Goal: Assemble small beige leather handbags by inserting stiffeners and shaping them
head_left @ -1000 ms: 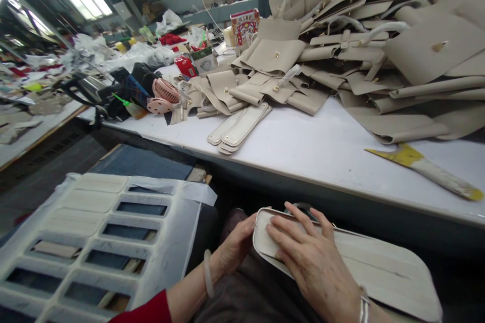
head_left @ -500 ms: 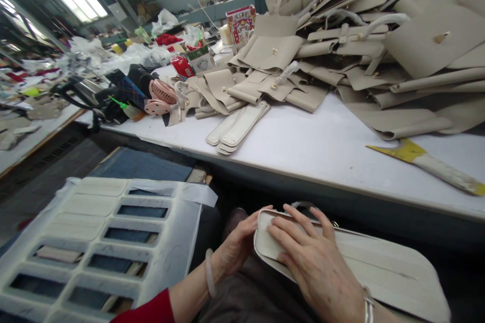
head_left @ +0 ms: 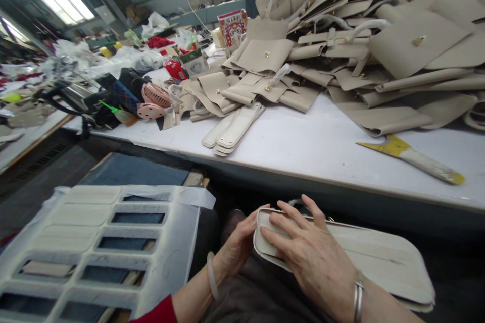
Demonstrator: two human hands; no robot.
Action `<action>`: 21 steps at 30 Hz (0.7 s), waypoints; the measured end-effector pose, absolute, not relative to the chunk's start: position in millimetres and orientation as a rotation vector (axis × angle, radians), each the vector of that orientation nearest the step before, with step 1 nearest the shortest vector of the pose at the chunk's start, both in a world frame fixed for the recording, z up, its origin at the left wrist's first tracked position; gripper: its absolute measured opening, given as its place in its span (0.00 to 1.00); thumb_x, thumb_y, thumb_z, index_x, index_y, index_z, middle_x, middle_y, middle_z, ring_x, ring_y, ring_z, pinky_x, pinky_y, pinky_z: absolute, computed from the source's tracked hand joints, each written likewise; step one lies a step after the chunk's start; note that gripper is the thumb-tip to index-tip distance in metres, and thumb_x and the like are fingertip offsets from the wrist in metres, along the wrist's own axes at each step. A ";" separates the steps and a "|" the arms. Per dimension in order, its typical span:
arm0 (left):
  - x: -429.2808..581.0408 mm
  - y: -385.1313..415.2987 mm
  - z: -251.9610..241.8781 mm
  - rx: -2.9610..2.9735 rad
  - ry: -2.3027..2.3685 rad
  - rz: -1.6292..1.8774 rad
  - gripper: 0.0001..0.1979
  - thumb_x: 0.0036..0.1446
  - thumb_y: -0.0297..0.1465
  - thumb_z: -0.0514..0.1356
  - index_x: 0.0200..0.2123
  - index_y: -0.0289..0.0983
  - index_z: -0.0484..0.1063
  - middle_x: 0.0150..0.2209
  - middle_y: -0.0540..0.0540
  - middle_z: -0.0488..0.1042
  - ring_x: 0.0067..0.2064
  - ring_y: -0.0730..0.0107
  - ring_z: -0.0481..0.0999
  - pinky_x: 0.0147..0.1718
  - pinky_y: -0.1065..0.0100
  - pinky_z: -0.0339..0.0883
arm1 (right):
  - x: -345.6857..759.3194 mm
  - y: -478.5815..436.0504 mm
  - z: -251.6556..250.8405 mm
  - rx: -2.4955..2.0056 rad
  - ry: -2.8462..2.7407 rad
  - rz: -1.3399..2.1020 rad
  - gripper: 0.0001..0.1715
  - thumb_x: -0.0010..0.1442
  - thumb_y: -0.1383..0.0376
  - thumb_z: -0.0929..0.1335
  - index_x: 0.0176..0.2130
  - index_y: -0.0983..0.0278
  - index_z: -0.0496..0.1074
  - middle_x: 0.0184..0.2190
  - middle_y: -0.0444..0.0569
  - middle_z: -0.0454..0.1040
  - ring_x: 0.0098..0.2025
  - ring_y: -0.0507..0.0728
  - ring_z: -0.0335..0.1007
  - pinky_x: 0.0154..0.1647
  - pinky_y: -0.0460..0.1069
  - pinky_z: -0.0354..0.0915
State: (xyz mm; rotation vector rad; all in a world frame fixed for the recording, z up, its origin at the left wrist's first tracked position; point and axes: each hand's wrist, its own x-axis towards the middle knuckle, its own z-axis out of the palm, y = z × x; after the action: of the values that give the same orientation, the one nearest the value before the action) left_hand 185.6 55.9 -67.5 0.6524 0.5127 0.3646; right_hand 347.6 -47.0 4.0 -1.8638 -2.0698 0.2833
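Observation:
A handbag body lies across my lap with a long cream base panel facing up. My left hand is closed around the rounded left end, fingers at the far edge and the thumb side hidden. Spread flat over the panel near that end is my right hand, its fingertips pressing on the surface. Part of a clear-wrapped handle shows behind the right fingers. To the left, a whitish cut-out frame holds several cream panels in its upper left slots.
Beyond my lap runs a white table. It carries a stack of cream strips, a heap of beige bag pieces, a yellow-handled blade tool, a pink fan and a glue bottle.
My right hand has shifted slightly left on the panel, with its fingers still spread. My left hand keeps its hold on the end. The view has turned a little.

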 end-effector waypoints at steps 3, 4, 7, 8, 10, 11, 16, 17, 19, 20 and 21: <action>187.4 55.4 -61.5 0.682 0.512 0.352 0.21 0.62 0.33 0.57 0.58 0.37 0.70 0.57 0.41 0.71 0.60 0.53 0.66 0.58 0.60 0.56 | 346.0 -48.5 2.1 -1.874 -2.047 0.290 0.19 0.63 0.64 0.68 0.53 0.49 0.67 0.56 0.39 0.71 0.66 0.61 0.54 0.68 0.62 0.21; 187.9 55.5 -59.6 0.695 0.513 0.344 0.21 0.62 0.33 0.57 0.58 0.36 0.69 0.57 0.41 0.71 0.60 0.53 0.66 0.58 0.60 0.57 | 345.5 -49.0 0.9 -1.877 -2.037 0.289 0.19 0.63 0.63 0.68 0.53 0.49 0.67 0.56 0.39 0.71 0.66 0.61 0.54 0.68 0.62 0.22; 188.3 56.8 -57.2 0.748 0.514 0.324 0.21 0.62 0.32 0.57 0.58 0.36 0.69 0.56 0.40 0.71 0.58 0.52 0.68 0.55 0.60 0.60 | 344.5 -50.2 -1.8 -1.881 -2.003 0.277 0.18 0.63 0.63 0.68 0.53 0.49 0.67 0.57 0.37 0.71 0.66 0.61 0.54 0.68 0.62 0.22; 187.9 57.7 -57.8 0.771 0.522 0.321 0.22 0.62 0.33 0.57 0.58 0.36 0.69 0.56 0.39 0.71 0.58 0.51 0.69 0.55 0.59 0.61 | 344.5 -50.4 -2.1 -1.877 -1.991 0.277 0.18 0.63 0.63 0.68 0.52 0.49 0.67 0.57 0.37 0.71 0.66 0.61 0.54 0.68 0.61 0.22; 186.7 59.8 -60.1 0.831 0.567 0.316 0.22 0.61 0.33 0.58 0.58 0.36 0.69 0.57 0.39 0.71 0.58 0.50 0.68 0.54 0.59 0.61 | 344.8 -50.5 -1.8 -1.867 -1.948 0.301 0.20 0.62 0.65 0.68 0.53 0.50 0.67 0.55 0.38 0.72 0.66 0.60 0.55 0.68 0.60 0.23; 186.1 61.1 -61.4 0.867 0.597 0.313 0.22 0.61 0.33 0.58 0.58 0.36 0.69 0.57 0.40 0.71 0.58 0.50 0.68 0.55 0.59 0.60 | 345.0 -50.3 -1.5 -1.862 -1.915 0.328 0.22 0.61 0.67 0.69 0.53 0.51 0.66 0.54 0.38 0.73 0.66 0.60 0.55 0.68 0.59 0.23; 187.4 67.3 -60.8 1.058 0.675 0.287 0.23 0.61 0.36 0.60 0.59 0.39 0.69 0.58 0.41 0.71 0.59 0.49 0.67 0.58 0.56 0.58 | 342.3 -45.5 -1.6 -1.860 -1.711 0.496 0.29 0.52 0.76 0.66 0.51 0.55 0.66 0.53 0.41 0.74 0.66 0.60 0.54 0.68 0.64 0.25; 188.2 68.0 -59.1 1.097 0.674 0.280 0.23 0.61 0.36 0.60 0.59 0.39 0.69 0.59 0.41 0.70 0.60 0.49 0.67 0.59 0.55 0.57 | 340.1 -44.1 -0.7 -1.856 -1.670 0.534 0.31 0.50 0.77 0.65 0.51 0.56 0.67 0.54 0.42 0.74 0.67 0.61 0.53 0.67 0.65 0.25; 189.1 68.9 -54.6 1.193 0.679 0.269 0.23 0.61 0.37 0.59 0.59 0.40 0.69 0.61 0.42 0.68 0.62 0.49 0.65 0.61 0.54 0.54 | 335.4 -42.2 4.9 -1.830 -1.547 0.639 0.32 0.48 0.77 0.64 0.51 0.56 0.68 0.53 0.44 0.73 0.67 0.62 0.52 0.67 0.68 0.28; 189.1 69.4 -52.1 1.252 0.688 0.270 0.23 0.62 0.38 0.59 0.59 0.41 0.68 0.62 0.43 0.66 0.63 0.50 0.62 0.63 0.54 0.52 | 334.0 -42.3 10.1 -1.804 -1.441 0.684 0.31 0.48 0.77 0.63 0.50 0.56 0.69 0.53 0.44 0.74 0.67 0.61 0.52 0.68 0.69 0.31; 188.7 70.5 -49.4 1.321 0.699 0.272 0.24 0.62 0.38 0.58 0.60 0.42 0.67 0.64 0.44 0.63 0.65 0.50 0.59 0.64 0.54 0.49 | 334.4 -43.7 16.4 -1.760 -1.315 0.704 0.29 0.48 0.76 0.63 0.48 0.57 0.70 0.53 0.44 0.73 0.67 0.60 0.52 0.68 0.68 0.34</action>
State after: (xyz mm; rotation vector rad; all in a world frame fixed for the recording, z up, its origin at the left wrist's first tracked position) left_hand 188.7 70.5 -49.4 1.3212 0.6993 0.2722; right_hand 334.4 -43.7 16.4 -1.7599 -1.3149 0.7036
